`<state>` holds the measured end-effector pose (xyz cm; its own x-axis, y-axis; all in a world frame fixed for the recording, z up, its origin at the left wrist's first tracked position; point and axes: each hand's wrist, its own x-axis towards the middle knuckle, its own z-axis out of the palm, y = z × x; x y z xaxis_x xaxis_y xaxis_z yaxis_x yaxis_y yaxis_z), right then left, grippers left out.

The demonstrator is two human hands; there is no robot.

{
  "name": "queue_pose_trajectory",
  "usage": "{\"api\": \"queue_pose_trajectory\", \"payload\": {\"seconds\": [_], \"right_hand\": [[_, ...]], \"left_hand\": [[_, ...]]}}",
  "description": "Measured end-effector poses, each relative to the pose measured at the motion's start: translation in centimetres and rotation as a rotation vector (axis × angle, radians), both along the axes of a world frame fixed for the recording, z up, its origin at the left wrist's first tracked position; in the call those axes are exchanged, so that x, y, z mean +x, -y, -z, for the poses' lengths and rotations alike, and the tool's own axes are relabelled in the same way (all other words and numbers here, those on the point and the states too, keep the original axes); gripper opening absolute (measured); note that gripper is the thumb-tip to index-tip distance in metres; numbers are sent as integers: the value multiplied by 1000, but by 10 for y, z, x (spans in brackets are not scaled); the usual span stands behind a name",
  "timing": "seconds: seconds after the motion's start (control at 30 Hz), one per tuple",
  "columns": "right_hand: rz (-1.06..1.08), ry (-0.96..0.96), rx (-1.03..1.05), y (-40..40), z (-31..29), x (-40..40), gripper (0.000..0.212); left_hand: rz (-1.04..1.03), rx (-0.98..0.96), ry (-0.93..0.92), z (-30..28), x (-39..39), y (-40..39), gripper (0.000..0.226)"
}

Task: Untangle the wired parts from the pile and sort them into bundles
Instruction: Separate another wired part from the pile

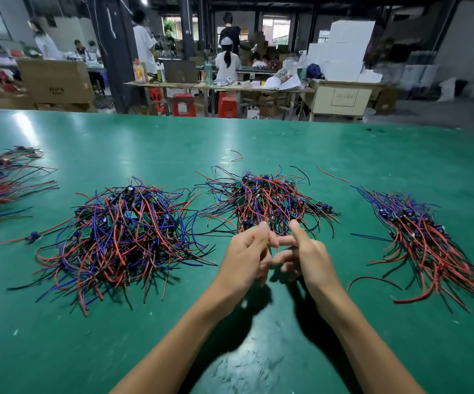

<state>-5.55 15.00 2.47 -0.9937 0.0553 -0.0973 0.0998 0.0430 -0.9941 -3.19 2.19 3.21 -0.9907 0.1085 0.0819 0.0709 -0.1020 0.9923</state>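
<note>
Both hands at middle pile (261, 200): left hand (247, 257) grip, right hand (301, 254) grip loosely curled (contents unclear).

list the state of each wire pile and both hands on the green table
left pile: tangled, wires crossing every way
middle pile: tangled, behind the hands
right bundle: sorted, wires lying roughly parallel
far-left bundles: laid out at the table edge, partly cut off
left hand: fingers curled; grip unclear
right hand: fingers curled, meeting the left; grip unclear
loose red wire: lying alone on the table
</note>
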Motion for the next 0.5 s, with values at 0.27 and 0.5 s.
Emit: {"api": "queue_pose_trajectory", "payload": {"seconds": [0.27, 0.5], "right_hand": [[-30, 65, -363, -7, -6, -2, 45], [24, -46, -425, -18, -9, -1, 18]], "left_hand": [[297, -219, 39, -3, 10, -1, 50], [154, -216, 77, -10, 4, 4, 48]]}}
